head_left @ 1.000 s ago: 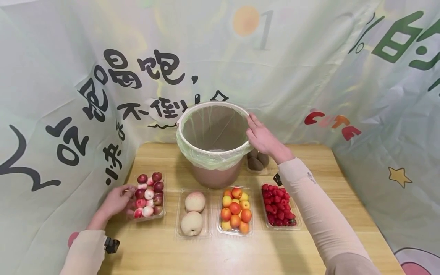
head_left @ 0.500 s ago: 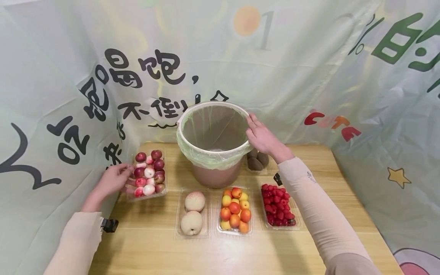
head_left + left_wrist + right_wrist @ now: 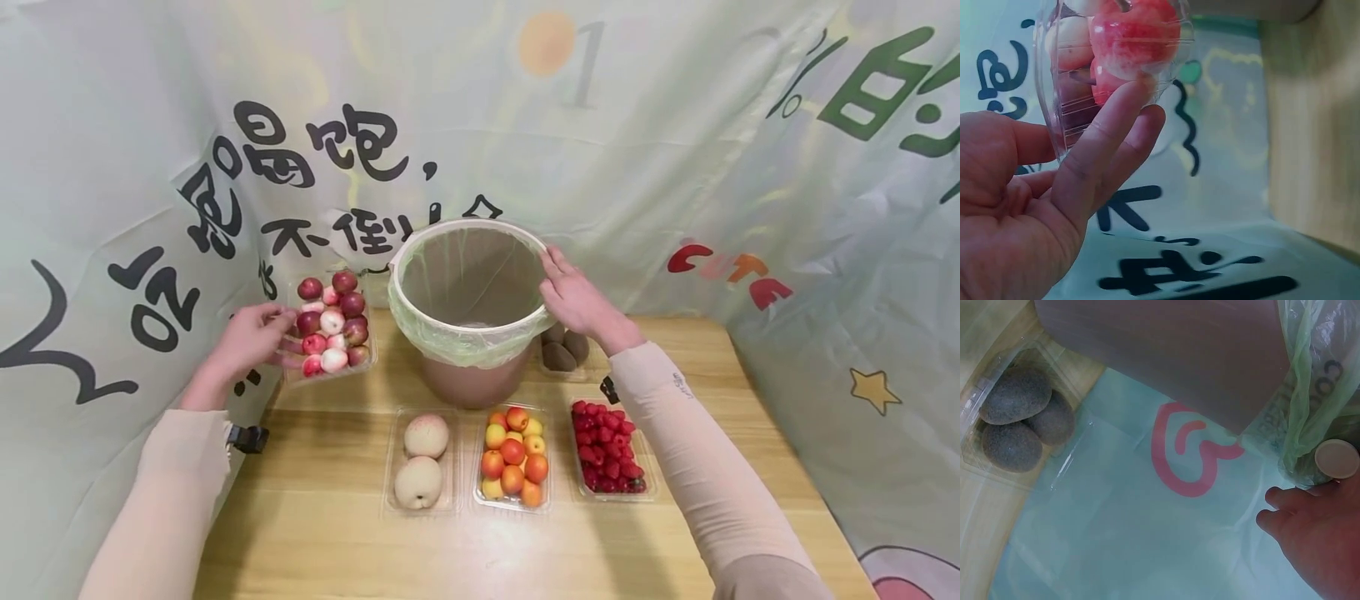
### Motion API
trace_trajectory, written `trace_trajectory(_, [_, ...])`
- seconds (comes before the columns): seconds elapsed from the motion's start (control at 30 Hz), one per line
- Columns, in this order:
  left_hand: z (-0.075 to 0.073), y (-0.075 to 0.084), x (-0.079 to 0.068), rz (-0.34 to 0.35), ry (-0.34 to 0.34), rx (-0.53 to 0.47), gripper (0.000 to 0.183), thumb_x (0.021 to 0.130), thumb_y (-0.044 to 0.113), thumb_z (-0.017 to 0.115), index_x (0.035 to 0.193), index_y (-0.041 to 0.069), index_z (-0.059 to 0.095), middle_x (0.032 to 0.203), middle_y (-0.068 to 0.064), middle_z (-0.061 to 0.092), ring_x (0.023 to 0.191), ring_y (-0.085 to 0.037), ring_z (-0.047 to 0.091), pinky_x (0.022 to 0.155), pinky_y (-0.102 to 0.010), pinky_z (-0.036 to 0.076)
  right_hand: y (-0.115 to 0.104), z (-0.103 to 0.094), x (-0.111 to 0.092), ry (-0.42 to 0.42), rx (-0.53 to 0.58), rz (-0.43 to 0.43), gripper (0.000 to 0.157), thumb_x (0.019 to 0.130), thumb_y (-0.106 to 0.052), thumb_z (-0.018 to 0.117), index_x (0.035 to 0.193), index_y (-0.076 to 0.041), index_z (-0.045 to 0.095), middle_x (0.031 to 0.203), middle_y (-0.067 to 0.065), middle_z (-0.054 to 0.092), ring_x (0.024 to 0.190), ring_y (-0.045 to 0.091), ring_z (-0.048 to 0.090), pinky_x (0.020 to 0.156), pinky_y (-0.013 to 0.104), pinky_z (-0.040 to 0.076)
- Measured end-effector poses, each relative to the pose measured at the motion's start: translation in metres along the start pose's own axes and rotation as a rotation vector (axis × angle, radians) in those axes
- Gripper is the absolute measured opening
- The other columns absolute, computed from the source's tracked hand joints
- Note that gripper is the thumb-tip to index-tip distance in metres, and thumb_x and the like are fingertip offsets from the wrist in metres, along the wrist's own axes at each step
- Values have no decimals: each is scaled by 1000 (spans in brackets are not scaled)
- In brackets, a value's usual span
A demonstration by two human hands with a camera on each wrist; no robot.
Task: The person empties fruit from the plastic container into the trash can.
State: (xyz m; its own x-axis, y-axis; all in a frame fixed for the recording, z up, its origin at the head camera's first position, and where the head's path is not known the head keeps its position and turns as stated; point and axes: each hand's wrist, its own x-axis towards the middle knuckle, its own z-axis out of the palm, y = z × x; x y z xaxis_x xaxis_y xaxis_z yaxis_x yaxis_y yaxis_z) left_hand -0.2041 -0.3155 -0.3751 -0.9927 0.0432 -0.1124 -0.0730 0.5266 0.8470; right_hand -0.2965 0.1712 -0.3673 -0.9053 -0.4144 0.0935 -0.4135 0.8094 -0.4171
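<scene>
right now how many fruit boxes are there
5: red fruit box in the left hand; peach box, orange fruit box and raspberry box in a row; brown fruit box beside the bin, which might hide more.

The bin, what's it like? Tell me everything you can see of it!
The bin is round, brownish pink and plastic-looking, wider at the top. A thin, see-through green bag lines it and hangs down outside, below its pale rim. It stands upright toward the back of the table. The right hand's fingers touch the rim's right side.
</scene>
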Motion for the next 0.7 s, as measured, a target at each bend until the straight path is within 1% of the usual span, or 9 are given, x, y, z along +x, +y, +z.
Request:
trace_trajectory(0.1, [-6, 10, 6, 9, 8, -8, 44, 115, 19, 35, 134, -18, 50, 115, -29, 63, 79, -9, 75, 71, -37, 67, 0, 0, 0, -2, -3, 2, 69, 108, -33, 18, 167, 1, 13, 177, 21, 2, 165, 37, 6, 134, 54, 10])
trace_trajectory(0.23, [-10, 25, 13, 20, 16, -10, 44, 115, 20, 34, 134, -18, 49, 115, -28, 63, 78, -9, 76, 72, -37, 67, 2, 1, -1, -4, -4, 10, 69, 108, -34, 19, 167, 0, 12, 177, 20, 2, 165, 35, 5, 134, 53, 10])
trace_trajectory(0.37, [-9, 40, 19, 17, 35, -13, 47, 115, 24, 36, 138, -15, 50, 123, -31, 60, 80, -10, 76, 73, -35, 67, 3, 1, -1, -6, -5, 14, 69, 108, -34, 18, 167, 1, 11, 177, 20, 1, 165, 36, 4, 134, 53, 9])
trace_trajectory(0.5, [-9, 54, 26, 17, 40, -4, 49, 115, 27, 38, 139, -13, 50, 128, -34, 59, 81, -10, 76, 74, -34, 66, 2, 0, -1, -4, -7, 14, 69, 108, -33, 19, 167, 1, 12, 177, 21, 1, 165, 37, 5, 134, 53, 10])
trace_trajectory(0.7, [-10, 74, 34, 31, 40, 0, 47, 114, 27, 39, 137, -12, 51, 127, -32, 61, 80, -10, 77, 74, -35, 66, -1, 0, -1, -1, 2, 17, 69, 108, -33, 19, 168, -1, 12, 178, 19, 2, 165, 35, 6, 134, 52, 10])
